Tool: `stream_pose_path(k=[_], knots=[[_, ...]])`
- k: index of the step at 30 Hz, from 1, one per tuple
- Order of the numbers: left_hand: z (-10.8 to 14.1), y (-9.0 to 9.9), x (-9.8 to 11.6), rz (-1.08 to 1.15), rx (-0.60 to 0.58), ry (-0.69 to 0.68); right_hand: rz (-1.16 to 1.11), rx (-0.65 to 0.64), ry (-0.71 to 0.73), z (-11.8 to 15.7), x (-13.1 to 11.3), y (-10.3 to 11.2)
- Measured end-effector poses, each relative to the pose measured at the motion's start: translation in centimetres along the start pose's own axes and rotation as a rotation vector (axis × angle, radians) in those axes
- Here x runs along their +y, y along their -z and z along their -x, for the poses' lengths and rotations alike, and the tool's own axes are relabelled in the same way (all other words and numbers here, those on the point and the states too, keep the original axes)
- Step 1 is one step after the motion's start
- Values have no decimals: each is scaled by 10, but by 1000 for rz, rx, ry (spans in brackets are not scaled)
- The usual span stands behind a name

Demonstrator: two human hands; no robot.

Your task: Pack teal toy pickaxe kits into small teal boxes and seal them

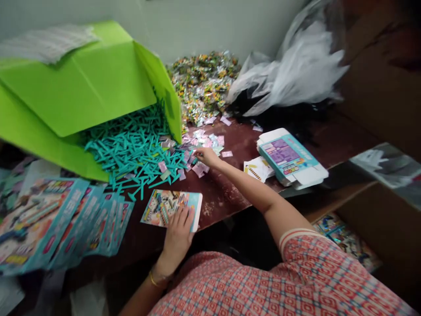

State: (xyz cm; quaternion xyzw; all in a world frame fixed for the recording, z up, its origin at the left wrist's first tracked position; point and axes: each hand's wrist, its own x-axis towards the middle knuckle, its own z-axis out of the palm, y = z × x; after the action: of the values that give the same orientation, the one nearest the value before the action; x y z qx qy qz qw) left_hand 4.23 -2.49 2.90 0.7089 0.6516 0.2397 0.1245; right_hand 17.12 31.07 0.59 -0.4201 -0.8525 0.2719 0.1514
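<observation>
My left hand (pixel 179 228) lies palm down on a small printed carton (pixel 161 206) near the table's front edge. Its fingers are stretched out over the carton's face, and the thumb is hard to see. My right hand (pixel 206 156) reaches to the scattered small pink and pale sachets (pixel 199 169), with its fingertips pinched together. Whatever is between those fingertips is too small to make out. Left of my right hand, a heap of teal plastic pieces (pixel 131 145), stick-like with wide ends, spills from a bright green box (pixel 105 83) lying on its side.
Several printed cartons (pixel 39 224) lean in a row at the left. Clear bags of colourful parts (pixel 207 83) are heaped against the wall. White plastic bags (pixel 292 70) stand at the back right. Another carton (pixel 289 156) lies beside folded leaflets (pixel 258 169); below right is a cardboard box (pixel 388 219).
</observation>
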Motion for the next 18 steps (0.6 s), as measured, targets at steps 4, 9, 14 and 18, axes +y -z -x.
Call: stream_pose_path(k=[4, 9, 14, 18], knots=[[-6, -40, -21, 194, -212, 190, 151, 121, -254, -18, 79, 60], [-48, -36, -39, 458, -237, 335, 304, 326, -630, -13, 179, 158], [-123, -34, -28, 610, -229, 398, 327, 333, -647, -26, 201, 180], [-179, -48, -13, 925, -153, 549, 299, 230, -489, -23, 137, 130]])
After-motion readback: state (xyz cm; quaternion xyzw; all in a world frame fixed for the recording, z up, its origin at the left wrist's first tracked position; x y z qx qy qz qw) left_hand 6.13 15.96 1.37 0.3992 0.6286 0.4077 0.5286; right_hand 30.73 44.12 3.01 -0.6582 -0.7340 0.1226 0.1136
